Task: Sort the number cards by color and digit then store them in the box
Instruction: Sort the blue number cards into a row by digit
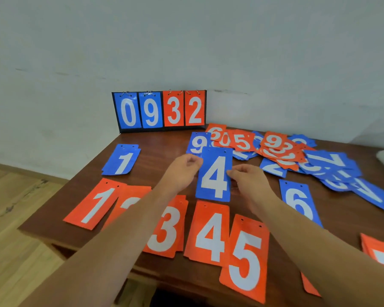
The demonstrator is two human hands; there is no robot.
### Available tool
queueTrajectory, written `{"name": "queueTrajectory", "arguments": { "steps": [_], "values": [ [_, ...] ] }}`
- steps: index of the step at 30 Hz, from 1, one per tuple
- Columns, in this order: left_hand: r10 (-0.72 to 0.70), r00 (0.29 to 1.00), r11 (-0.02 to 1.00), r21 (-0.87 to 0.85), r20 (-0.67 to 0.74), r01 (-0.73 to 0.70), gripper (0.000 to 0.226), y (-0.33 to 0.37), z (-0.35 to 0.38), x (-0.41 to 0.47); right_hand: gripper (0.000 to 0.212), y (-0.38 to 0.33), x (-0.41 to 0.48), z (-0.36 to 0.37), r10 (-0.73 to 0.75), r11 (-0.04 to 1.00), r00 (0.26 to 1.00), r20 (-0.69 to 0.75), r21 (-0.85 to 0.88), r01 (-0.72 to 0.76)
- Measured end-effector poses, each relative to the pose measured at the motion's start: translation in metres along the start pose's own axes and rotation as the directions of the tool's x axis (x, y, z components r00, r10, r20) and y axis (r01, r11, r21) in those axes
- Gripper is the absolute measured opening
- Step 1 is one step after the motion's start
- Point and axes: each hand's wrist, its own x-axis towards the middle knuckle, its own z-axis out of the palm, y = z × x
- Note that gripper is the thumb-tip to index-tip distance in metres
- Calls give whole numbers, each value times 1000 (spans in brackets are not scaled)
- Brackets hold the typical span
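Left forearm (111,240) hides the digit on one orange card (138,192).

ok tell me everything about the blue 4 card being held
The blue 4 card is a thin, slightly glossy blue rectangle, plastic-looking, with a large white 4 and two small punched holes near its top edge. It is portrait, digit upright to the camera. The left hand pinches its left edge, the right hand its right edge. It sits just beyond the orange 4 card and hides part of a blue 9 card; whether it touches the table is unclear.
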Motion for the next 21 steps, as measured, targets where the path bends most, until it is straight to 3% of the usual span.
{"name": "queueTrajectory", "arguments": {
  "steps": [1,3,6,11,17,21],
  "values": [
    [45,999,989,140,-26,-41,25,-3,2,5,14,2,2,-5,5,1000,999,-44,-10,-5],
    [141,990,859,496,12,-128,30,-13,4,17,15,5,9,-14,29,999,994,-101,-40,-34],
    [59,991,620,774,119,-130,47,-25,7,32,10,11,21,-19,62,991,992,-107,-115,-74],
    [76,989,551,822,125,-146,40,-28,9,53,10,20,47,-13,89,933,991,-103,-341,-119],
    [162,982,549,819,93,-168,37,-34,14,63,21,23,58,-5,18,694,996,-87,-716,-75],
    [176,979,537,824,103,-183,36,-33,11,61,17,22,55,-8,-1,599,999,-43,-800,-34]
  ]
}}
